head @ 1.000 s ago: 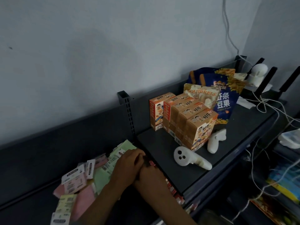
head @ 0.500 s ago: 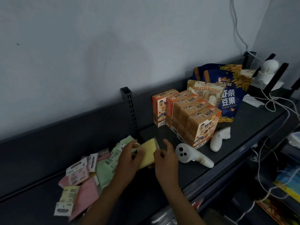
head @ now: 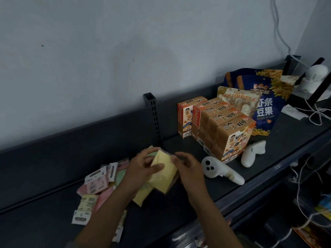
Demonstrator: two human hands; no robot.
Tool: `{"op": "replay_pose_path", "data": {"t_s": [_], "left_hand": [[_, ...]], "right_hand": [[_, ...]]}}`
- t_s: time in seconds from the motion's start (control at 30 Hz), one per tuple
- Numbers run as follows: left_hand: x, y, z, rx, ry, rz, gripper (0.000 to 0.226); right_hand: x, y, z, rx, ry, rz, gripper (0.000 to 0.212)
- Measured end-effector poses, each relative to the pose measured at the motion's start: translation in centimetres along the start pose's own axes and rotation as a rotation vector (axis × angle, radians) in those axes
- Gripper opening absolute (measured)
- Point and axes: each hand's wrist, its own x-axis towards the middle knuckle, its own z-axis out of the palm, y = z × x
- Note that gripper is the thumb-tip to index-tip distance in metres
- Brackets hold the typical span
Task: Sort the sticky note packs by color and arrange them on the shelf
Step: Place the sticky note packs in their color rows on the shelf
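Yellow sticky-note pack (head: pixel 163 173), now lifted right of the mixed paper pack pile (head: pixel 100 183), gripped by left hand (head: pixel 143 169) and right hand (head: pixel 188 169); sorting continues, needing placement with yellows.

Single view only, from a head-worn wide-angle camera; no second view exists to overlap with it. The camera looks forward and down from above the shelf (head: pixel 179 208), angled slightly rightward along its length. The left hand (head: pixel 141 169) and right hand (head: pixel 188 169) sit low and centre, close to the lens, forearms entering from the bottom edge. The pale wall (head: pixel 125 51) fills the upper half of the frame. The snack boxes (head: pixel 222 126) lie farther off, right of centre. Wide-angle distortion bends the shelf edge at the frame margins.
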Motion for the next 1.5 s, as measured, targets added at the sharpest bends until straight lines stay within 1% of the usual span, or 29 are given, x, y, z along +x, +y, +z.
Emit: {"op": "replay_pose_path", "data": {"t_s": [0.03, 0.07, 0.13, 0.17, 0.2, 0.27, 0.33, 0.4, 0.53, 0.63, 0.73, 0.83, 0.9, 1.0, 1.07, 1.23, 1.4, 1.5], "left_hand": [[-0.2, 0.0, 0.1, -0.009, 0.022, 0.027, 0.052], [-0.2, -0.1, 0.1, -0.025, 0.066, 0.053, 0.05], [-0.2, -0.7, -0.1, -0.074, 0.193, 0.083, 0.049], [-0.3, -0.9, -0.1, -0.097, 0.251, 0.084, 0.048], [-0.4, -1.1, -0.1, -0.103, 0.294, 0.085, 0.046], [-0.8, -1.7, -0.1, -0.074, 0.337, 0.081, 0.044], [-1.3, -2.4, 0.0, -0.056, 0.361, 0.055, 0.042], [-2.1, -3.2, -0.1, -0.046, 0.388, 0.009, 0.037], [-3.8, -4.4, -0.5, -0.018, 0.409, 0.008, 0.032], [-4.7, -4.6, -0.8, -0.027, 0.413, 0.022, 0.039], [-5.3, -4.0, -1.9, -0.037, 0.421, 0.067, 0.042], [-6.5, -3.4, -4.1, -0.036, 0.459, 0.107, 0.034], [-7.6, -3.2, -6.4, 0.014, 0.504, 0.135, 0.028], [-9.9, -3.0, -10.5, 0.071, 0.588, 0.159, 0.025], [-11.8, -3.2, -13.3, 0.105, 0.628, 0.141, 0.025], [-16.6, -4.4, -20.1, 0.271, 0.734, 0.106, 0.023], [-21.7, -5.9, -25.4, 0.396, 0.86, 0.079, 0.025], [-24.5, -6.7, -27.9, 0.405, 0.909, 0.065, 0.026]], "right_hand": [[0.1, 0.0, 0.1, -0.003, 0.002, -0.001, 0.024], [0.1, 0.2, 0.2, 0.008, -0.002, 0.024, 0.03], [0.1, 0.5, 0.4, 0.031, -0.06, 0.132, 0.046], [0.1, 0.6, 0.6, 0.043, -0.109, 0.191, 0.049], [0.0, 0.8, 0.8, 0.054, -0.157, 0.233, 0.047], [0.0, 1.1, 1.2, 0.068, -0.186, 0.222, 0.031], [0.1, 1.7, 1.6, 0.085, -0.1, 0.171, 0.02], [0.1, 2.4, 1.9, 0.124, -0.009, 0.158, 0.022], [-0.1, 3.8, 2.9, 0.163, 0.075, 0.125, 0.032], [-0.5, 4.3, 4.2, 0.154, 0.076, 0.094, 0.028], [-0.8, 4.0, 5.9, 0.162, 0.03, 0.076, 0.027], [-1.2, 3.5, 8.4, 0.156, -0.029, 0.052, 0.025], [-1.9, 3.3, 10.9, 0.129, -0.072, 0.018, 0.023], [-3.5, 3.5, 15.3, 0.087, -0.141, -0.024, 0.022], [-4.8, 4.1, 18.5, 0.046, -0.181, -0.042, 0.022], [-9.1, 5.9, 25.7, 0.027, -0.264, -0.001, 0.021], [-13.5, 7.7, 31.0, -0.027, -0.341, 0.004, 0.026], [-16.2, 8.4, 33.6, -0.033, -0.395, 0.006, 0.031]]}}
